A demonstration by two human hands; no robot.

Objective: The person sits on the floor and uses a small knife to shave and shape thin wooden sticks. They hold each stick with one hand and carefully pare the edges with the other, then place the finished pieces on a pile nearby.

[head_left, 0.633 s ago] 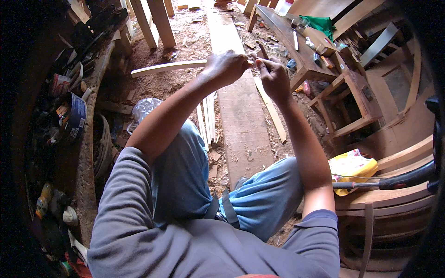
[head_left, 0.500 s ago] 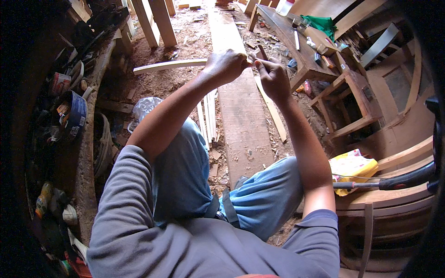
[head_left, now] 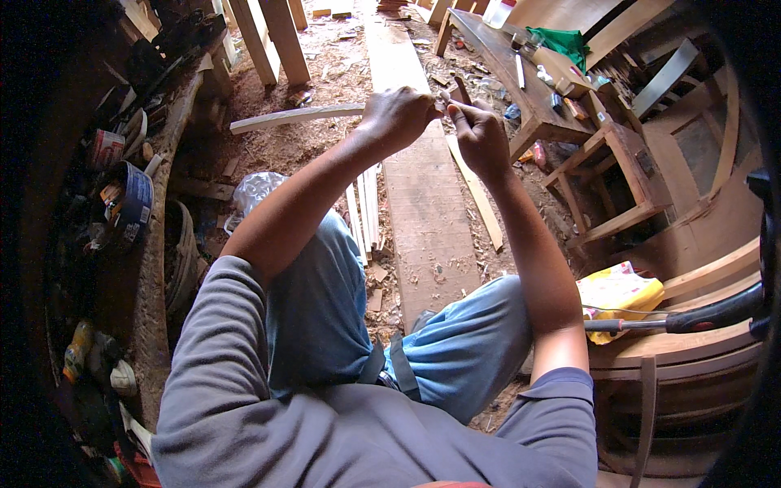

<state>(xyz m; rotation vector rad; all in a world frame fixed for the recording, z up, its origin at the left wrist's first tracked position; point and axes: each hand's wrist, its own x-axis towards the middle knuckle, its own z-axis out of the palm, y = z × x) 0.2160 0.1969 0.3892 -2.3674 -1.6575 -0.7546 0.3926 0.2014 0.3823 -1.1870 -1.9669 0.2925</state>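
wooden strip point(head_left: 297, 118) juts leftward from the left fingers point(head_left: 425, 101).

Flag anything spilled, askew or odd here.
Wood shavings lie strewn over the floor and on the long plank, so the ground looks littered. A crumpled clear plastic bag lies there too, left of the knees. The pale wood strip at the left hand looks bowed, though fisheye bending may add to that.

Two forearms point(head_left: 303, 199), one held strip point(head_left: 293, 116), one green cloth point(head_left: 565, 49) and one yellow packet point(head_left: 622, 291) show.
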